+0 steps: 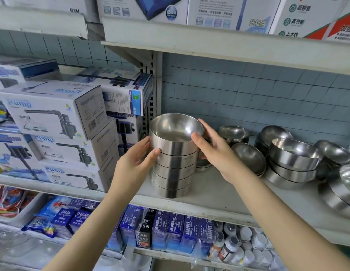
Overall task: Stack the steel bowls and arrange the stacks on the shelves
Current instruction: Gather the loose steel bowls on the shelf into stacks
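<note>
Stack (174, 163) upright on shelf (219, 194) | left hand (139, 159), right hand (213, 151) clasp it on opposite sides, likely to steady it | loose bowls (248, 157) right of stack

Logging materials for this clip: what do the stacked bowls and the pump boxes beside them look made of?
The stacked bowls: metal, likely stainless steel; brushed grey walls, shiny reflective insides. The pump boxes: seemingly printed cardboard; folded edges, flat printed panels.

Two hands (138, 160) (216, 151) around steel bowl stack (173, 165)
</note>
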Tool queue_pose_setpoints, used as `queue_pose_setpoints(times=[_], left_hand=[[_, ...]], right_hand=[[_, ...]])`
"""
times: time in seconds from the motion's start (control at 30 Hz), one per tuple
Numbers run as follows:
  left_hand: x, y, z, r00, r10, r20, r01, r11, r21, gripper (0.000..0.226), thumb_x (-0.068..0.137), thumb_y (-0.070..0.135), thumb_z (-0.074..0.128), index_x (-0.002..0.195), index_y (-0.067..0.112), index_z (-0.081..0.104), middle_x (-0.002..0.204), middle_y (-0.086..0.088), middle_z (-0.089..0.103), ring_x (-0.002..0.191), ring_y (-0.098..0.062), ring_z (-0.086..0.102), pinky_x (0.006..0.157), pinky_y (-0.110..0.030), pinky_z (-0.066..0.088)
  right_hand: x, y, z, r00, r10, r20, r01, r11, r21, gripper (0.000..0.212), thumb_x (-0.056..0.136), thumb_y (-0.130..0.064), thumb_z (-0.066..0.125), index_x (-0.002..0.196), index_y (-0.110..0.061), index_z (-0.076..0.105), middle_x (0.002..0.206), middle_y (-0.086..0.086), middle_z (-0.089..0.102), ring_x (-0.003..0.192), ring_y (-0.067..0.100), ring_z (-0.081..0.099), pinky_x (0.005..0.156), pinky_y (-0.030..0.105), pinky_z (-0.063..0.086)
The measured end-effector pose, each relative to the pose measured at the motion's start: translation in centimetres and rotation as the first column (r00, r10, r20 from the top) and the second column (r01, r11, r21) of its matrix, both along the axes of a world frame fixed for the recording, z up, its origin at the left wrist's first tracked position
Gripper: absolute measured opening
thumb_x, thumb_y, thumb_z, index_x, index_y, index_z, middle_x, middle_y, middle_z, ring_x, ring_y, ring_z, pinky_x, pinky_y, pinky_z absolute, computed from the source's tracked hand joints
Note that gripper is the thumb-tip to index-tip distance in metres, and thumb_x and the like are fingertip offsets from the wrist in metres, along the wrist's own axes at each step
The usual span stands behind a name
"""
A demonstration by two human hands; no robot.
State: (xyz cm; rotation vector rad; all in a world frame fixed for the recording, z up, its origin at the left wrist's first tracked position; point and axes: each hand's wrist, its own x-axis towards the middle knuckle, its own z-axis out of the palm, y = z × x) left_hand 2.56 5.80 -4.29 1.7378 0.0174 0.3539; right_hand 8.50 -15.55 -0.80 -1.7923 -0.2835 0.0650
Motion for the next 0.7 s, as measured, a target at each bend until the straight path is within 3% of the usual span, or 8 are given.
queue_pose_setpoints(times=[0.1,0.2,0.27,0.37,0.43,0.53,0.6,0.7], left_hand=[[0.0,-0.1,-0.7,0.997,-0.055,-0.048,0.051,0.996,-0.080,0.074,0.082,0.066,0.060,0.147,0.038,0.040,0.142,0.020,0.051,0.125,0.006,0.050,0.106,-0.026,0.042],[-0.1,-0.7,-1.3,0.976,-0.157,-0.152,0.126,0.973,-0.192,0.091,0.065,0.089,0.049,0.146,0.055,0.026,0.152,0.026,0.035,0.139,-0.001,0.036,0.116,-0.046,0.031],[0.0,-0.7,-1.7,0.962,-0.205,-0.179,0.163,0.961,-0.224,0.092,0.063,0.094,0.044,0.145,0.058,0.026,0.153,0.027,0.033,0.142,-0.003,0.032,0.117,-0.050,0.029],[0.0,-0.6,-1.7,0.967,-0.186,-0.171,0.140,0.958,-0.250,0.087,0.069,0.090,0.042,0.147,0.054,0.026,0.151,0.027,0.034,0.142,-0.006,0.032,0.114,-0.049,0.032],[-0.1,-0.1,-1.5,0.969,-0.164,-0.186,0.110,0.957,-0.269,0.078,0.074,0.087,0.043,0.144,0.055,0.029,0.145,0.029,0.040,0.136,-0.003,0.038,0.112,-0.047,0.035],[-0.3,0.2,-1.3,0.974,-0.142,-0.175,0.098,0.966,-0.240,0.053,0.083,0.071,0.041,0.134,0.060,0.032,0.118,0.042,0.046,0.115,0.006,0.046,0.103,-0.036,0.040],[-0.4,0.1,-1.1,0.974,-0.135,-0.182,0.095,0.972,-0.216,0.044,0.087,0.064,0.040,0.131,0.062,0.033,0.105,0.049,0.051,0.107,0.010,0.050,0.098,-0.033,0.043],[-0.6,-0.2,-0.9,0.969,-0.169,-0.179,0.131,0.970,-0.205,0.028,0.099,0.051,0.038,0.123,0.063,0.035,0.089,0.059,0.051,0.085,0.031,0.050,0.089,-0.024,0.044]], right_hand=[[-0.3,0.1,-0.5,0.983,0.049,-0.180,-0.036,0.996,0.077,0.086,0.063,-0.089,0.055,0.140,-0.051,0.046,0.142,-0.022,0.054,0.135,0.008,0.048,0.112,0.048,0.041],[-0.6,-0.2,-1.3,0.896,0.132,-0.423,-0.042,0.976,0.216,0.084,0.060,-0.090,0.052,0.129,-0.042,0.060,0.130,-0.004,0.068,0.121,0.021,0.063,0.098,0.056,0.051],[-0.6,-0.2,-1.4,0.861,0.182,-0.475,-0.050,0.960,0.276,0.073,0.067,-0.084,0.046,0.123,-0.042,0.065,0.127,0.001,0.069,0.119,0.027,0.064,0.099,0.062,0.049],[-0.5,0.4,-1.3,0.860,0.191,-0.473,-0.068,0.962,0.264,0.069,0.065,-0.085,0.049,0.119,-0.045,0.064,0.133,0.000,0.063,0.121,0.030,0.062,0.100,0.066,0.046],[-0.4,1.1,-1.4,0.857,0.188,-0.479,-0.076,0.967,0.245,0.087,0.056,-0.090,0.057,0.131,-0.045,0.057,0.143,-0.001,0.055,0.124,0.031,0.059,0.098,0.068,0.046],[-0.5,1.6,-1.9,0.860,0.169,-0.481,-0.061,0.971,0.233,0.115,0.038,-0.091,0.069,0.141,-0.044,0.049,0.147,-0.003,0.051,0.125,0.028,0.058,0.097,0.067,0.048],[-0.8,1.7,-2.0,0.866,0.160,-0.474,-0.048,0.970,0.240,0.110,0.042,-0.090,0.068,0.140,-0.044,0.049,0.149,-0.003,0.049,0.125,0.027,0.057,0.098,0.066,0.048],[-1.1,1.5,-2.2,0.863,0.152,-0.483,-0.023,0.965,0.263,0.090,0.056,-0.085,0.060,0.135,-0.045,0.052,0.146,-0.002,0.051,0.124,0.025,0.058,0.099,0.066,0.047]])
